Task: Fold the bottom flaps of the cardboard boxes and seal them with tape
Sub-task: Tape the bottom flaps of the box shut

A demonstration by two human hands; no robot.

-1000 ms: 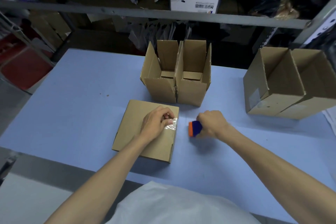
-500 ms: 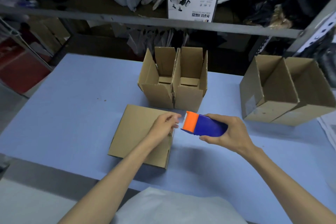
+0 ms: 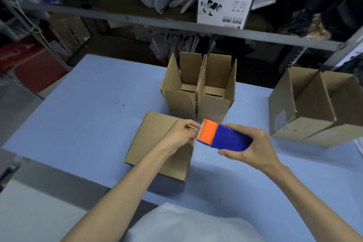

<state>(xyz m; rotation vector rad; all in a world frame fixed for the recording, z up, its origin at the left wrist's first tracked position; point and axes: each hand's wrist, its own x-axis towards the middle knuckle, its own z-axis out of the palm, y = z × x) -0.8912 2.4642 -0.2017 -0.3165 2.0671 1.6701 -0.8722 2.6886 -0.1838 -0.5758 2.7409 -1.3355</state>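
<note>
Blue-and-orange dispenser (image 3: 225, 137) sits in our right hand (image 3: 249, 145), fingers wrapped round its blue body, held just above the box's right edge. Our left hand (image 3: 180, 133) pinches the clear tape end (image 3: 197, 135) at the orange toothed edge. Below both hands the box (image 3: 151, 143) lies on the blue table (image 3: 88, 114), closed side up. Two open boxes (image 3: 180, 102) stand just behind it, touching each other. Two more (image 3: 314, 108) sit well apart to the right.
</note>
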